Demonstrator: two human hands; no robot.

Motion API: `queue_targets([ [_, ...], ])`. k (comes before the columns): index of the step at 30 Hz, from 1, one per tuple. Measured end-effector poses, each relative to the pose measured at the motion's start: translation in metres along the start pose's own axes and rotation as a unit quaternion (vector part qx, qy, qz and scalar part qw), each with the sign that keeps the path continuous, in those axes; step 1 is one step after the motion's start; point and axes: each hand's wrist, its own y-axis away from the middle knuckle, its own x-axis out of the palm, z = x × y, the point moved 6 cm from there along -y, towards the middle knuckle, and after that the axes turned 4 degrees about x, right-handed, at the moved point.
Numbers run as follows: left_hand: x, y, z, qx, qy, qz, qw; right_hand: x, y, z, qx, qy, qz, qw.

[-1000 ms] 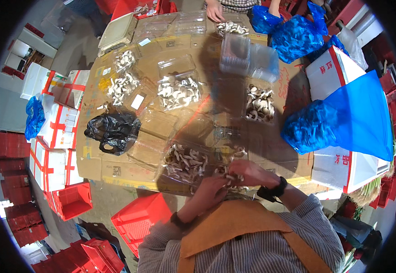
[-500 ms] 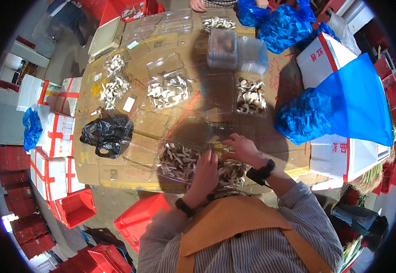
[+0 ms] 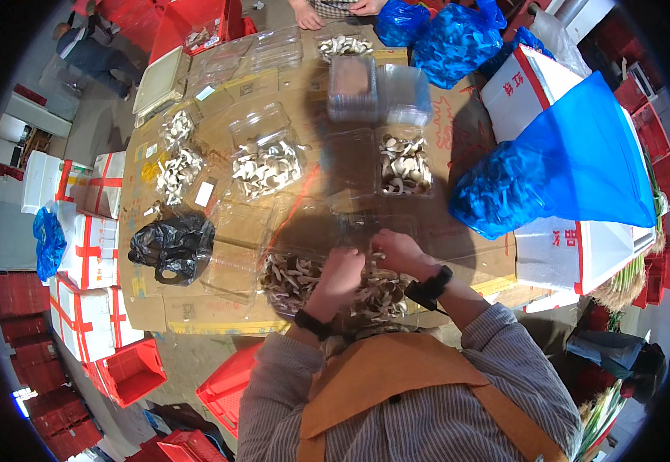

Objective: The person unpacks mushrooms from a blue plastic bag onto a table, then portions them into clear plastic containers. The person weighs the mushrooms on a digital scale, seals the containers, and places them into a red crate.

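Note:
A heap of grey-brown mushrooms (image 3: 292, 279) lies at the table's near edge, in front of my body. My left hand (image 3: 342, 271) is closed over the middle of the heap; what its fingers hold, if anything, is hidden. Close to its right, my right hand (image 3: 398, 251) has its fingers curled together, with a small pale mushroom (image 3: 379, 253) at the tips. Just beyond my hands, in shadow, is a clear plastic box (image 3: 362, 225). Farther off stand open clear boxes with mushrooms, one on the left (image 3: 267, 168) and one on the right (image 3: 406, 163).
Stacked clear boxes (image 3: 352, 88) stand at the far middle. On the right are a blue bag (image 3: 500, 192) and white foam boxes (image 3: 546, 250). A black bag (image 3: 172, 245) lies at left, near flat clear lids (image 3: 235, 231). Another person's hands (image 3: 308, 15) rest at the far edge.
Both hands have risen a little from the heap, and their fingers have drawn closed. My view has shifted, so more of the person across the table shows.

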Motion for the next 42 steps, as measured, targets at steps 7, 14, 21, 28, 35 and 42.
queue_targets([
  [7,-0.018,0.046,-0.032,0.01,0.369,-0.019,0.929,-0.024,0.061,0.01,0.002,-0.215,0.043,0.976],
  [14,0.021,0.117,-0.011,-0.256,0.335,0.036,0.906,-0.017,0.099,-0.055,0.209,-0.172,-0.151,0.951],
  [21,0.021,0.109,-0.027,-0.217,0.223,0.005,0.95,0.037,0.105,-0.071,0.202,-0.431,0.001,0.88],
  [28,-0.02,0.083,-0.037,-0.19,0.231,-0.066,0.952,0.015,0.122,-0.053,0.115,-0.569,-0.101,0.808],
  [35,-0.053,0.043,-0.024,-0.129,0.231,-0.121,0.957,-0.029,0.114,-0.04,0.146,-0.546,-0.149,0.811],
  [42,-0.078,-0.029,-0.035,-0.016,0.239,-0.164,0.957,-0.083,0.093,-0.059,0.12,-0.592,-0.291,0.742],
])
